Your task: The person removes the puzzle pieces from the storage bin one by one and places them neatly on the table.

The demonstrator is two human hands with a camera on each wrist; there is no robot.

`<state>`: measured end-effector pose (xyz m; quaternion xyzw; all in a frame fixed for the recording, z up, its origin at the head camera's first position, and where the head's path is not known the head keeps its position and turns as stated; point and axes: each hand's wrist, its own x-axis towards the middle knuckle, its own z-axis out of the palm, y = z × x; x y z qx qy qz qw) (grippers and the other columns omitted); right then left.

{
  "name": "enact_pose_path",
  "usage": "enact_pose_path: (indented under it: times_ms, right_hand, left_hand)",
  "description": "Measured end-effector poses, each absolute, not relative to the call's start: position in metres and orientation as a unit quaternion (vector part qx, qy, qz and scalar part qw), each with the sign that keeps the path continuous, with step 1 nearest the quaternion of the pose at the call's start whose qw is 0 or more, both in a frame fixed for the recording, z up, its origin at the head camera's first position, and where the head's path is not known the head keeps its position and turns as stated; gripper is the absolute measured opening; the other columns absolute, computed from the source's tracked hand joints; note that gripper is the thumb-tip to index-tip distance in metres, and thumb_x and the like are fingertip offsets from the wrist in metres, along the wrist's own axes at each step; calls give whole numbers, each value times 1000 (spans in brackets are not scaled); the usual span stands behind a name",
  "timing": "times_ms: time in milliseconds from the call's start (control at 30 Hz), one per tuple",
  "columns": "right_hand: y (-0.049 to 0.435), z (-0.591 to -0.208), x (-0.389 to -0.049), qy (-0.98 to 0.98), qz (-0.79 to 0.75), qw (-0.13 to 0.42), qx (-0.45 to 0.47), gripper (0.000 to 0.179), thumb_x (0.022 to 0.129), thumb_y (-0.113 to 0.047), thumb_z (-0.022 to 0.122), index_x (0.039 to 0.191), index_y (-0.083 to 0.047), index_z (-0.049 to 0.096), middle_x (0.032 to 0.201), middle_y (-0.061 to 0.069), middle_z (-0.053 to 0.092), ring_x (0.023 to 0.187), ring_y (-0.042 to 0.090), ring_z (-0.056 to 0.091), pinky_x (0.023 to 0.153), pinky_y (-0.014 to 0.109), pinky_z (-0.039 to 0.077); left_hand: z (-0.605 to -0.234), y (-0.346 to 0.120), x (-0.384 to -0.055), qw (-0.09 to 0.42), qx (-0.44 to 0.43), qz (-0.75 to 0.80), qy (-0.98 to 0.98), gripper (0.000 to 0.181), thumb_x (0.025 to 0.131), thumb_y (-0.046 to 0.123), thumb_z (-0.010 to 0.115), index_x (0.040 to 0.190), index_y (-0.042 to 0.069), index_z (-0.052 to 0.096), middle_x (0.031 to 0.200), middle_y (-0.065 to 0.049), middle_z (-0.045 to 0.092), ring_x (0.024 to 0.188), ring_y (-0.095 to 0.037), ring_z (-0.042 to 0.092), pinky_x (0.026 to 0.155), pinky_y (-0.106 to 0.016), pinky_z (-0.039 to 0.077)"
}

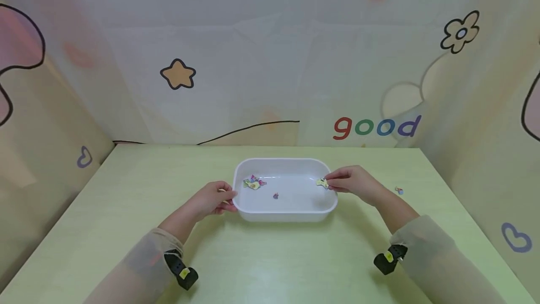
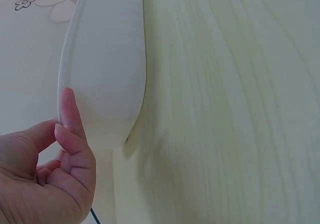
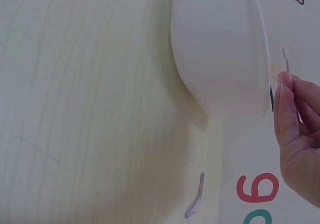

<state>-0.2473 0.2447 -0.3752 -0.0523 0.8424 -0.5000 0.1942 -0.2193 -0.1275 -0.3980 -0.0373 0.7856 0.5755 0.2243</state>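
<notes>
A white plastic tray (image 1: 284, 216) with rounded corners stands on the table in the head view. At its left end my left hand (image 1: 213, 198) pinches the rim; in the left wrist view one finger (image 2: 71, 111) lies along the outer wall. Over the tray's right end, my right hand (image 1: 356, 184) pinches a small flat pale-yellow cutout (image 1: 321, 182) with dark marks. That cutout shows edge-on in the right wrist view, beyond the fingertips (image 3: 285, 79). Inside the tray, several colourful cutouts (image 1: 254, 184) lie clustered at the left, and a tiny one (image 1: 276, 196) sits near the middle.
Another small colourful cutout (image 1: 399, 190) lies on the pale wood-grain table (image 1: 278, 262), right of the tray. A printed cloth (image 1: 270, 79) with a star, a flower and the word "good" encloses the back and sides.
</notes>
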Motion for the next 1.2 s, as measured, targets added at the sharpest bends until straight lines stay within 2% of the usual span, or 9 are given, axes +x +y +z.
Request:
enact_pose_path:
  times_ms: [333, 633, 900, 1200]
  right_hand:
    - [257, -376, -242, 848, -494, 189, -38, 31, 90, -19, 63, 115, 0, 62, 109, 12, 64, 99, 26, 62, 87, 35, 47]
    - [268, -383, -234, 840, -508, 186, -42, 31, 90, -15, 62, 115, 4, 60, 108, 13, 64, 102, 31, 60, 86, 34, 48]
    - [276, -389, -230, 835, -519, 180, -36, 32, 90, -14, 62, 115, 6, 59, 107, 13, 64, 100, 30, 61, 86, 34, 48]
    - [287, -397, -226, 828, -533, 172, -39, 35, 89, -11, 62, 116, 10, 57, 114, 17, 61, 90, 15, 64, 83, 33, 49]
  left_hand:
    - [-399, -128, -219, 222, -41, 574, 787, 18, 96, 14, 54, 103, -2, 50, 79, -10, 62, 62, -11, 63, 51, -20, 40]
    - [-402, -129, -220, 224, -33, 573, 788, 21, 96, 15, 54, 106, -3, 50, 81, -10, 63, 64, -13, 63, 52, -21, 40]
    - [-404, -130, -223, 218, -29, 580, 784, 17, 95, 15, 54, 102, -1, 51, 80, -10, 63, 62, -12, 63, 51, -20, 40]
    - [-406, -131, -223, 214, -25, 577, 787, 19, 96, 16, 54, 104, -1, 50, 79, -10, 62, 61, -12, 62, 52, -21, 40]
